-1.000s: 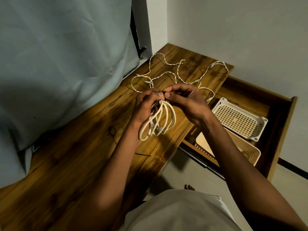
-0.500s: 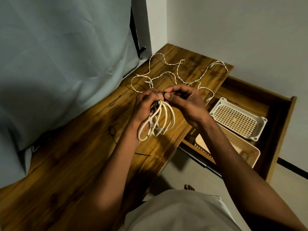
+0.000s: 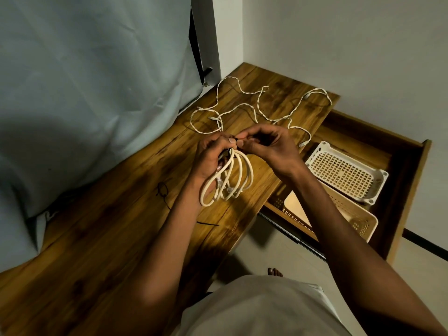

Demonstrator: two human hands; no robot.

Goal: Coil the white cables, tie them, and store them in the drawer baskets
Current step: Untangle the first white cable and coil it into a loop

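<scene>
1 head view, looking steeply down, close over wooden desk (image 3: 101, 238)

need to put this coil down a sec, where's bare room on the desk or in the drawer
Bare wood lies on the desk nearer the person than the black ties, beside the grey cloth. The white basket looks empty. The far end is crowded with the loose braided cable.

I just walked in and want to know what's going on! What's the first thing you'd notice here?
First, the two hands in the middle: the left hand grips a coiled white cable whose loops hang down over the wooden desk, while the right hand pinches at the top of the coil. Behind them, thin white cables sprawl loose on the desk. To the right, an open drawer holds two plastic baskets.
</scene>
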